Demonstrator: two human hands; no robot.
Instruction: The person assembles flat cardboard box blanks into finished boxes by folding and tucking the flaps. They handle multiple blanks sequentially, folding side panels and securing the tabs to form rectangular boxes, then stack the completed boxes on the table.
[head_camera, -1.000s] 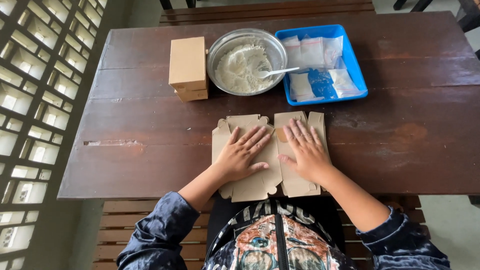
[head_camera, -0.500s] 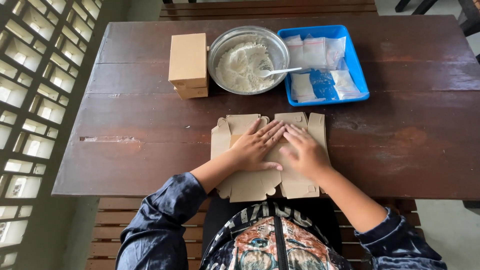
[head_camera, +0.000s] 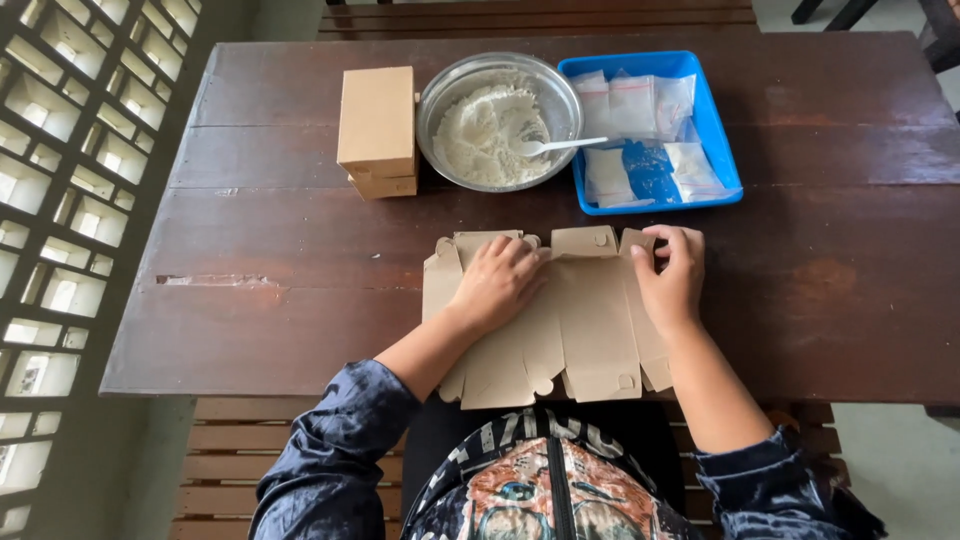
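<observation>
Flat cardboard box blank (head_camera: 585, 320), brown, unfolded, lies at the near edge of the dark wooden table (head_camera: 280, 250), its lower flaps hanging a bit past the edge toward the person's lap. Left hand (head_camera: 497, 283) rests palm-down on the left half of the blank, fingers spread out flat and pointing up toward the top flaps; nothing gripped, just pressing. Right hand (head_camera: 672, 275) is on the right edge of the blank, fingers curled over the top-right flap w/ the thumb beside them; looks like a pinch on that flap, but can't tell for sure how tight. Between the 2 hands the middle panel of the blank is bare.

Beyond the left fingertips, well apart: a metal bowl (head_camera: 499, 120) w/ white flour-like powder in it and a white spoon (head_camera: 555, 146) lying in it, handle pointing right over the rim. Left of the bowl, just beside it, a stack of closed brown boxes (head_camera: 377, 130), same cardboard. Beyond the right fingertips, near but not touching: a blue tray (head_camera: 655, 130) holding several small clear bags w/ white powder, 1 w/ a blue part. Tray sits just beside the bowl, right side.

Person wears dark blue sleeves (head_camera: 335, 460) and a patterned top. Slatted wooden bench (head_camera: 235, 450) shows below the table edge. A lattice wall (head_camera: 60, 150) runs along the left.
</observation>
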